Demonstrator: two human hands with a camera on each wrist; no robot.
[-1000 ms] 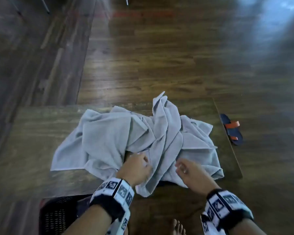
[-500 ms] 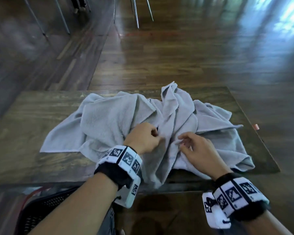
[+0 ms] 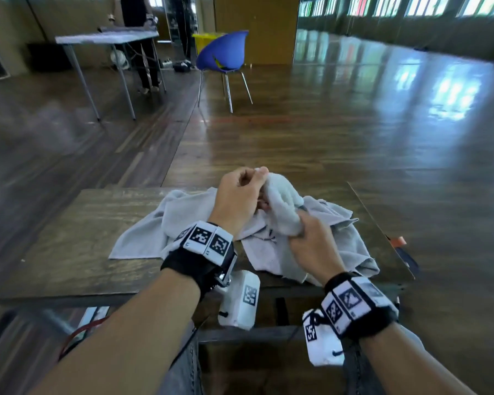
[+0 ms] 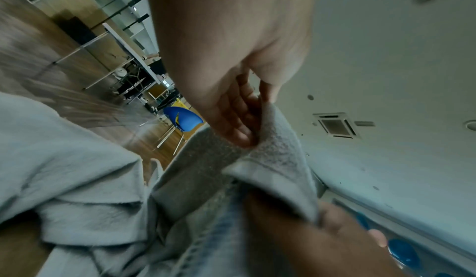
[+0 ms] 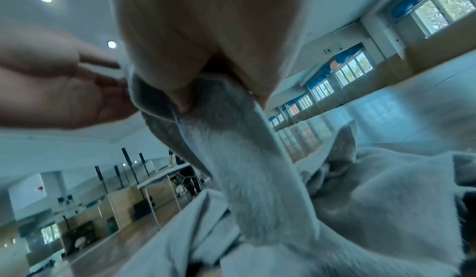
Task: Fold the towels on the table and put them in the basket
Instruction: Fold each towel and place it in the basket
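A heap of light grey towels [image 3: 166, 223] lies crumpled on the low wooden table [image 3: 69, 246]. One towel [image 3: 284, 203] is lifted out of the heap between both hands. My left hand [image 3: 240, 192] pinches its top edge with curled fingers, shown close in the left wrist view as fingers [image 4: 239, 122] on the towel [image 4: 278, 155]. My right hand [image 3: 311, 240] grips the same towel lower down; the right wrist view shows fingers [image 5: 180, 90] clamped on the hanging cloth [image 5: 247, 169]. The basket is hidden in these views.
Beyond the table stretches a shiny wooden floor [image 3: 354, 132]. A blue chair [image 3: 223, 52] stands far ahead, with a grey metal-legged table [image 3: 106, 38] and a standing person to its left. An orange-strapped sandal [image 3: 399, 243] lies by the table's right edge.
Both hands have risen from the heap, lifting one towel up off the table. The head view has tilted up, so the room beyond now shows.
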